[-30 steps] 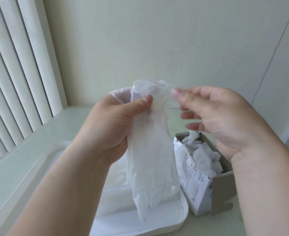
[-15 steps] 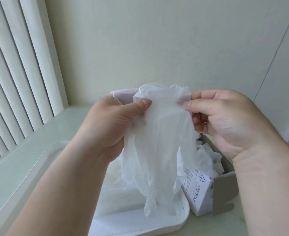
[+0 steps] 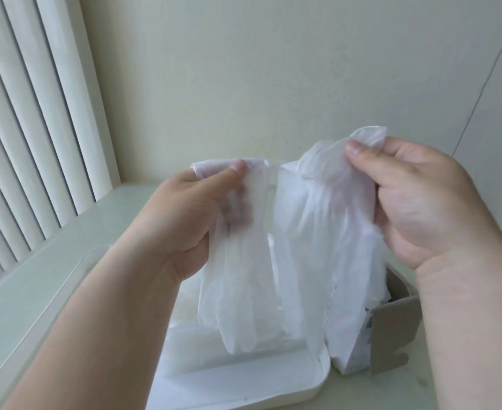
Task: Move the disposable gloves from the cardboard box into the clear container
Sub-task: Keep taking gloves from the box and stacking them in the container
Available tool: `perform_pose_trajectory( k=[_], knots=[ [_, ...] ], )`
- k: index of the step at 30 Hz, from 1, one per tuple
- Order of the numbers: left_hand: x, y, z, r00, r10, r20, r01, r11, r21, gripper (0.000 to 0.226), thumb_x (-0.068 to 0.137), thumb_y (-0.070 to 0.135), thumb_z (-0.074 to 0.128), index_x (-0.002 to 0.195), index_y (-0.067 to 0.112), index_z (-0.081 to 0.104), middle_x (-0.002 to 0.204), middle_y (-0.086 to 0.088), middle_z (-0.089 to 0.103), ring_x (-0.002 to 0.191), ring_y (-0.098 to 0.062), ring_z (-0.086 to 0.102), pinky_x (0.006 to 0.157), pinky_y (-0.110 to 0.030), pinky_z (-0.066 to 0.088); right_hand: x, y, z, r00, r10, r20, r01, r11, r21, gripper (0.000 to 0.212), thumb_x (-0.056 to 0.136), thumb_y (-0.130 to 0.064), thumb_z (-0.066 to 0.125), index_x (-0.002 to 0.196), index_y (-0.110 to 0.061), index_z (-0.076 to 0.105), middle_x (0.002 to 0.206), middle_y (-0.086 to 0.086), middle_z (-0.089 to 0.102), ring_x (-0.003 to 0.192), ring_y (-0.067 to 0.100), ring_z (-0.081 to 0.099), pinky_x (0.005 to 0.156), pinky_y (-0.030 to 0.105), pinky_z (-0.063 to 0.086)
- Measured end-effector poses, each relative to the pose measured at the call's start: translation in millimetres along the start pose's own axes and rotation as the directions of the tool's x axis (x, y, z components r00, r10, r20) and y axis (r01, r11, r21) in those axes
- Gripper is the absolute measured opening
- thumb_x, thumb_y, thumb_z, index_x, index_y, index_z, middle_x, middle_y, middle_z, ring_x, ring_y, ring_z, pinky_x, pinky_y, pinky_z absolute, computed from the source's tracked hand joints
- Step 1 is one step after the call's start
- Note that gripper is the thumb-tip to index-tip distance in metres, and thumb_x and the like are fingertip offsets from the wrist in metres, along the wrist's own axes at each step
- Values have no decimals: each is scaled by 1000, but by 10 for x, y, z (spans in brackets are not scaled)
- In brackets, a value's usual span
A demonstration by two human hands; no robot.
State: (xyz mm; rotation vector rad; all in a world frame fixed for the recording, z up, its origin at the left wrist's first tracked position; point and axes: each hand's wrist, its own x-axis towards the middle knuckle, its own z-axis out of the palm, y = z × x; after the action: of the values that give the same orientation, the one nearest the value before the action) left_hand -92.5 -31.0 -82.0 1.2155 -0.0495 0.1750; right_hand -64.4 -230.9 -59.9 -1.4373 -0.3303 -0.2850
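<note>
Left forearm: reaches in over the near left part of the clear container (image 3: 312,383) and hides that part of its rim.
Clear container: a shallow, translucent white tub with rounded corners, lying flat on the table (image 3: 37,279); only its near right corner and part of its floor show.
Cardboard box (image 3: 394,329): stands just beside the container's right wall, a brown flap open towards the camera and a white printed face turned to the container. Its inside is mostly hidden behind a hanging glove.
Left hand (image 3: 184,220): held above the container, thumb and fingers pinching the cuff of the first glove.
First glove (image 3: 244,297): thin, milky plastic, hanging straight down from the pinch, fingers pointing into the container; whether the tips touch the floor cannot be told.
Right hand (image 3: 421,202): above the container's right edge, thumb pressed against curled fingers, gripping the bunched top of the second glove.
Second glove (image 3: 326,220): hangs crumpled just beside the first, draping down over the container's right wall and the box.
Vertical blinds (image 3: 31,128): white slats, left of the container and beyond it.
Wall (image 3: 273,69): plain cream, behind the container, with a thin dark line (image 3: 477,99) running down at the right.
</note>
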Motion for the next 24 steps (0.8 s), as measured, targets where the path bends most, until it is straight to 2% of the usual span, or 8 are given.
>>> perform_pose_trajectory(
  k=[4,8,12,15,17,20,22,24],
  knots=[
    [5,59,-87,997,-65,41,69,992,-105,37,102,27,48,115,1,71,96,-16,70,77,-28,70,65,-36,59,2,-93,-148,992,-78,-94,73,996,-59,30,93,-15,67,65,-13,75,66,3,75,59,17,72,54,31,58],
    [46,25,-99,979,-150,136,170,975,-142,43,104,31,39,122,4,67,116,-20,71,96,-34,71,76,-44,61,-64,-181,-146,996,-86,-38,86,996,-12,21,93,-19,67,76,-12,77,76,9,77,69,25,75,61,39,59],
    [73,-103,25,959,-223,178,250,958,-144,40,102,30,45,122,2,67,118,-20,70,108,-36,68,88,-48,58,-206,-218,110,996,-82,44,72,979,193,21,90,-14,67,72,-9,77,72,9,77,63,19,74,57,32,59],
    [46,-159,101,912,-291,289,342,928,-147,34,92,31,53,102,4,71,92,-13,73,81,-25,72,72,-34,61,-168,-30,270,997,-79,20,79,996,44,25,86,-25,75,76,-3,76,83,22,76,70,22,71,75,51,62],
    [39,-167,134,859,-341,382,420,896,-144,54,96,50,42,104,6,72,91,-11,74,79,-24,72,73,-33,60,-120,86,318,998,-56,-15,55,997,-61,51,78,-38,74,87,10,63,100,38,66,77,30,69,78,64,56],
    [68,-170,117,851,-321,415,395,913,-102,83,91,70,31,112,3,74,105,-13,74,92,-26,72,86,-35,57,-36,189,288,998,-15,-62,8,994,-111,59,75,-44,72,84,13,57,75,25,66,68,22,59,68,44,55],
    [46,-161,94,836,-265,480,333,941,-62,76,88,68,42,116,4,72,112,-12,73,101,-26,70,90,-37,56,-10,205,245,996,-11,-86,-2,989,-148,59,75,-46,73,82,11,58,72,11,56,67,18,51,63,42,49],
    [21,-162,49,794,-208,571,246,969,12,51,89,42,67,121,2,68,116,-15,71,105,-27,69,90,-37,56,-10,198,225,997,17,-70,-29,986,-163,58,77,-47,74,80,9,59,70,17,59,65,21,53,62,48,53]
  ],
)
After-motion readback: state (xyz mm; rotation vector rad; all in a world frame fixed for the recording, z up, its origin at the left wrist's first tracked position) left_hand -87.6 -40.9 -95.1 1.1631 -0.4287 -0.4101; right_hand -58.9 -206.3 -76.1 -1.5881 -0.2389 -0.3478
